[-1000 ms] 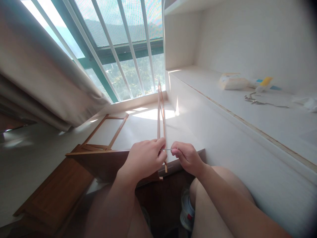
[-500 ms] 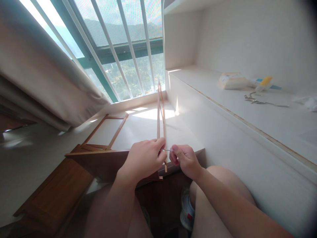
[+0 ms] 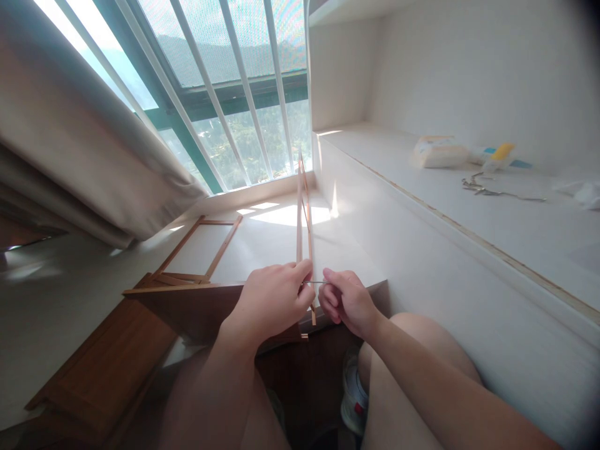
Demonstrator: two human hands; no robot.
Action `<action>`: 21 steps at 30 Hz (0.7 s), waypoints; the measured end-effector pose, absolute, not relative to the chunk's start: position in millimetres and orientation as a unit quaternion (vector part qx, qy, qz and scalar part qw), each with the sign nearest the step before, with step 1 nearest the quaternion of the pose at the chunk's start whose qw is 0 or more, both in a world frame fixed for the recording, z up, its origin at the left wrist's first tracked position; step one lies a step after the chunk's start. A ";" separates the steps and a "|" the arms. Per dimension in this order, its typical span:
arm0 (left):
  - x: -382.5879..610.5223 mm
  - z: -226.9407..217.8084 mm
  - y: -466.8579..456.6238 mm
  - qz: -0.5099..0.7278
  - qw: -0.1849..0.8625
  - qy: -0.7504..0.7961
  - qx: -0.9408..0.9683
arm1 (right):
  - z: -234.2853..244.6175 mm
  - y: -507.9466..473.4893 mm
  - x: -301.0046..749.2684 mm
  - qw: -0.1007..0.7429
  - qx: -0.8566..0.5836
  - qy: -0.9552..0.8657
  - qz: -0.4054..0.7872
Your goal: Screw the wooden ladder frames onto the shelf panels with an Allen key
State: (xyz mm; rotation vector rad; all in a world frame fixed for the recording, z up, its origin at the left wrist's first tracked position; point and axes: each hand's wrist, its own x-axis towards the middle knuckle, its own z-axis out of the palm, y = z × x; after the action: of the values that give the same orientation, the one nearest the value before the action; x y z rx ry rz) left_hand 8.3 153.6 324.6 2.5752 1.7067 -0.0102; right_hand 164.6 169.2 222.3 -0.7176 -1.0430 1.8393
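My left hand (image 3: 269, 306) is closed around the edge of a brown wooden frame (image 3: 300, 219) where it meets a wooden board (image 3: 201, 306). Its fingertips pinch near one end of a thin metal rod, which looks like a hex key (image 3: 315, 282). The rod runs level across to my right hand (image 3: 349, 300). There its far end lies at the curled fingers, with the thumb raised above it. The end inside my left fingers is hidden. The frame's slim bars stand up toward the window, just beyond my hands.
A second wooden frame (image 3: 222, 247) lies on the white sill at left, near a curtain (image 3: 103, 144). Below it stands a wooden piece (image 3: 112, 350). On the white shelf (image 3: 403, 169) at right are a tissue pack (image 3: 440, 153), a yellow-capped item (image 3: 502, 153) and small metal pieces (image 3: 482, 187).
My right hand's fingers have loosened and rolled, with the thumb lifting off the rod. My left hand and the wooden frame have stayed in place.
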 end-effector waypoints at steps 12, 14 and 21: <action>7.0 323.5 154.4 0.001 0.035 0.550 0.835 | 230.0 170.4 181.4 0.448 -0.362 -0.688 0.441; 6.9 323.4 154.2 0.000 0.038 0.553 0.832 | 230.7 171.5 185.1 0.443 -0.358 -0.734 0.369; 6.3 322.7 153.2 0.014 0.037 0.548 0.835 | 232.9 175.2 190.1 0.435 -0.317 -0.805 0.250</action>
State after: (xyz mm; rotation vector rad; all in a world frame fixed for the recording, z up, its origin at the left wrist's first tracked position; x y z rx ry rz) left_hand 6.3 153.2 322.7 2.5651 1.6832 0.0426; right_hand 190.1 175.2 232.9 -0.7892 -2.0039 0.6230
